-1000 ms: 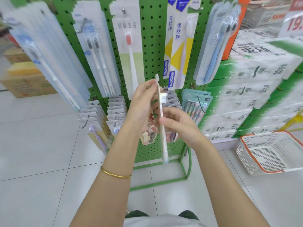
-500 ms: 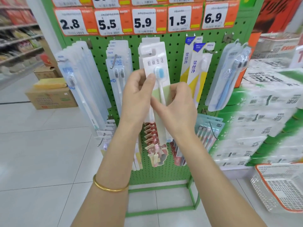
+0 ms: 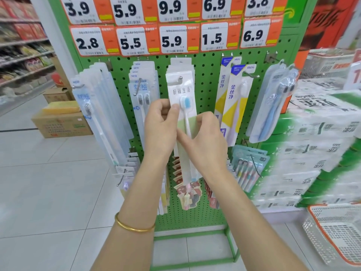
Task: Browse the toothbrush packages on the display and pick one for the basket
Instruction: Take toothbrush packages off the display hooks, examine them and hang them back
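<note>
Toothbrush package (image 3: 182, 90) hangs upright before the middle peg, long axis vertical. Left hand (image 3: 160, 126) pinches its left edge beside the bristles; right hand (image 3: 205, 141) pinches it lower. Basket (image 3: 314, 229) sits low right, nearer the right hand

1. Glossy white floor tiles (image 3: 48, 192) with thin grey joints cover the ground, reflecting soft, even light.
2. Stocked store shelves (image 3: 21, 47) run along the far left.
3. A cardboard box (image 3: 60, 124) sits on the floor near them.
4. Stacked green-and-white wrapped packs (image 3: 312, 149) fill the right side, below a red-orange banner (image 3: 328, 22).
</note>
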The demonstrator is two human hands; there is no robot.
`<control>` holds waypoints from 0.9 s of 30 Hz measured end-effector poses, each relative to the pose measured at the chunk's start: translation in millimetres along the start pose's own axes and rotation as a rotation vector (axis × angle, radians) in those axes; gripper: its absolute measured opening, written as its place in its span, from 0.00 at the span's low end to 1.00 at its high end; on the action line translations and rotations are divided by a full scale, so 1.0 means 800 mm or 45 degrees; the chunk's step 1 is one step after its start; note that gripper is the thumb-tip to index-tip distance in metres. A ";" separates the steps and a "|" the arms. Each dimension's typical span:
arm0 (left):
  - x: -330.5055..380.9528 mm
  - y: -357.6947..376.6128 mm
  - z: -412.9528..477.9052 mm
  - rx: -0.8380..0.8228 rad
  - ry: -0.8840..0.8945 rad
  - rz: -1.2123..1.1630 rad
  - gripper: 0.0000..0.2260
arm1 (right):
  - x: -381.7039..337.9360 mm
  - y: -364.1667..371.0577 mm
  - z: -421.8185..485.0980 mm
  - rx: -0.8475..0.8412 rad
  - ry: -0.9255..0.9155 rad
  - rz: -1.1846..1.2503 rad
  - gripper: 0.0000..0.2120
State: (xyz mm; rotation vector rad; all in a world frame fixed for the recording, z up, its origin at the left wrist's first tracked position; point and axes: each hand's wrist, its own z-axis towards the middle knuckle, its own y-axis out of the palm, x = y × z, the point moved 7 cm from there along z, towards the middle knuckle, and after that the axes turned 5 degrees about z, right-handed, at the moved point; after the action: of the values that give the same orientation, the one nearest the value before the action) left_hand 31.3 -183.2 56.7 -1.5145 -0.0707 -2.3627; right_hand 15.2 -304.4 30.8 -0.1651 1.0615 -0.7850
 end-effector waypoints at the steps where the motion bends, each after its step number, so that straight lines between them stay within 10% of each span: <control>1: -0.001 0.000 0.003 0.020 0.000 0.028 0.02 | 0.004 0.001 0.003 -0.008 -0.017 0.049 0.23; 11: -0.009 0.004 0.030 0.034 -0.013 0.218 0.01 | 0.014 0.012 0.117 -0.024 0.129 0.740 0.17; 27: 0.000 0.005 0.032 0.100 0.181 0.454 0.14 | 0.031 0.057 0.185 -0.015 0.292 0.975 0.20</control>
State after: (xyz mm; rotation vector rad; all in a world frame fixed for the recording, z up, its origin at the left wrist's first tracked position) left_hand 55.0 -181.4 67.0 -1.2046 0.1287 -2.1449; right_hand 166.8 -322.5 65.6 0.3194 1.2249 -0.1024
